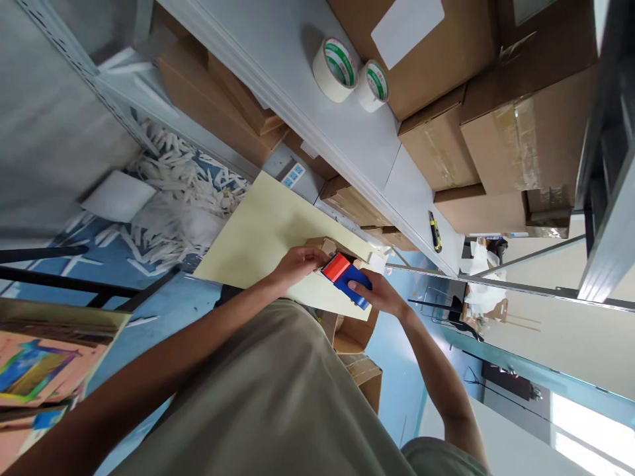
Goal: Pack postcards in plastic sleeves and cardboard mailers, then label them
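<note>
My right hand (pixel 381 291) is wrapped round a blue tape dispenser (pixel 355 283) with a red front plate, held tilted above a pale yellow board (pixel 262 228). Close to the dispenser's red end, my left hand (pixel 300 266) has its fingers pinched together. What sits between those fingertips is too small to make out. Just beyond both hands, a small cardboard box (pixel 342 247) lies on the board, partly hidden by the fingers and the dispenser.
Two tape rolls (pixel 335 70) and a yellow-black utility knife (pixel 435 232) lie on the grey shelf (pixel 278 46). Large cartons (pixel 526 139) stand behind them. White scraps (pixel 183 192) cover the floor at left, near a power strip (pixel 293 175). Open boxes (pixel 364 377) are below the board.
</note>
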A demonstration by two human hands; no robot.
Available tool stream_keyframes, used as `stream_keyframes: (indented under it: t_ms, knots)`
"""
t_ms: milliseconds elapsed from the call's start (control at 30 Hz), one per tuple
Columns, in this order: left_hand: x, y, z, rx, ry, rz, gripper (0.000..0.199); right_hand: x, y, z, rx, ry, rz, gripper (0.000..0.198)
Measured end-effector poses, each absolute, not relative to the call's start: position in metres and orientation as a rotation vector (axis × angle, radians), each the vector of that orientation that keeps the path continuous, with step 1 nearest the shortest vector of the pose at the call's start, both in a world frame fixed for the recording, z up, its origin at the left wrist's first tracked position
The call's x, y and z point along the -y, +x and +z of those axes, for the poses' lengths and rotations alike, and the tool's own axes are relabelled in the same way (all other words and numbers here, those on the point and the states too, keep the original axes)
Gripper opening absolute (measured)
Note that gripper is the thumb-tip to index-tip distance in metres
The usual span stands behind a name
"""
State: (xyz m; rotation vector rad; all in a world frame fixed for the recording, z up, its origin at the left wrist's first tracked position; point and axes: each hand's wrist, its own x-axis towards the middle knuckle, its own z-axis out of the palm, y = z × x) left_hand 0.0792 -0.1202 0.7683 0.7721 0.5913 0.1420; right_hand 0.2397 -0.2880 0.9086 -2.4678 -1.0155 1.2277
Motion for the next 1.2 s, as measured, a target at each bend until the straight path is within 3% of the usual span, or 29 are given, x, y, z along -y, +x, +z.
stream_keyframes:
  t_ms: [167,367,533,700,1200]
  knots:
    - [0.151,0.082,0.753,-0.691,0.735,0.137,0.039,0.273,0.258,0.927,0.983,-2.451,1.602,0.052]
    - [0.138,0.085,0.718,-0.813,0.749,0.220,0.052,0.268,0.291,0.966,0.863,-2.463,1.808,0.053]
    - [0.130,0.101,0.678,-0.857,0.714,0.250,0.051,0.252,0.303,0.980,0.811,-2.566,1.782,0.056]
    - [0.145,0.127,0.654,-0.914,0.664,0.223,0.050,0.231,0.301,0.960,0.869,-2.643,1.691,0.063]
    - [0.170,0.153,0.616,-1.021,0.685,0.195,0.034,0.211,0.299,0.925,1.087,-2.876,1.654,0.075]
